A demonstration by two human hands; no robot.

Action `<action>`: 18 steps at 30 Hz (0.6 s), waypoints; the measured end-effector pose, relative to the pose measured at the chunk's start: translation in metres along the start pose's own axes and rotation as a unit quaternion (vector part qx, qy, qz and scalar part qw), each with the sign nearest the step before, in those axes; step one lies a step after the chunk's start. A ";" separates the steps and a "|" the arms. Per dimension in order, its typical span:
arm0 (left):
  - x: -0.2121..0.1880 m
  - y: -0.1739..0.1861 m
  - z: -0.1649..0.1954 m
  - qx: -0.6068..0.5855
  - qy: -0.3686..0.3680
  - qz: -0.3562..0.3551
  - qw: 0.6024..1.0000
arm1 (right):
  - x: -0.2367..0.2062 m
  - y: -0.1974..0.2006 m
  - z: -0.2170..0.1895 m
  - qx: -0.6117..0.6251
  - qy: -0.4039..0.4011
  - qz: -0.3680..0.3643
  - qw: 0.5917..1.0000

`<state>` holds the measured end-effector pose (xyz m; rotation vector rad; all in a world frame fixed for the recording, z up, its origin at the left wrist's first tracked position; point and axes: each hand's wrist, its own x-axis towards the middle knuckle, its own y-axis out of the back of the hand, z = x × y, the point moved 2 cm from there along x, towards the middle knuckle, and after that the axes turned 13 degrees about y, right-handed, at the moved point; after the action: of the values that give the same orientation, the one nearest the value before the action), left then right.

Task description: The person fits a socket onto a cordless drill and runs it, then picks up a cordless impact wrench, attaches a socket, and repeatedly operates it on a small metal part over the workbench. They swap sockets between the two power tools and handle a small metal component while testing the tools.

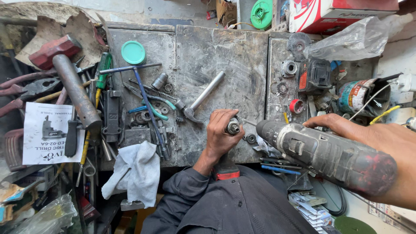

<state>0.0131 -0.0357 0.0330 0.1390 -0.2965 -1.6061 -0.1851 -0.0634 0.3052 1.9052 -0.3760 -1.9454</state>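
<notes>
My left hand [221,134] is closed around the upper part of a tool with a metal chuck [233,126] sticking out above the fingers; its red and black lower end [226,172] shows below my wrist. My right hand [331,125] rests on top of a worn grey power drill [325,154] and holds it. The drill's nose points left, a short gap from the chuck. Both sit over the front edge of a dirty metal workbench [234,56]. A small bearing ring [250,138] lies just under the drill's nose.
A small hammer [203,94], a T-handle wrench [145,97], a big sledgehammer [73,86], a green lid [133,52], a white rag [134,173] and a printed leaflet [45,132] lie to the left. A battery pack [314,76], a tin can [357,95] and a plastic bag [351,41] crowd the right.
</notes>
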 end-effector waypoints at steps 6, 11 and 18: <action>0.000 0.001 -0.001 -0.007 0.003 0.008 1.000 | 0.005 -0.003 0.003 0.009 0.008 -0.002 1.000; -0.001 0.002 -0.001 -0.004 -0.005 0.007 1.000 | 0.006 -0.002 0.003 0.025 0.009 0.000 1.000; 0.000 -0.001 -0.004 -0.006 -0.006 0.011 1.000 | 0.005 0.000 -0.001 -0.007 -0.002 -0.036 0.999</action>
<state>0.0134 -0.0361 0.0292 0.1164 -0.2956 -1.5874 -0.1838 -0.0654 0.3010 1.9319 -0.2973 -1.9914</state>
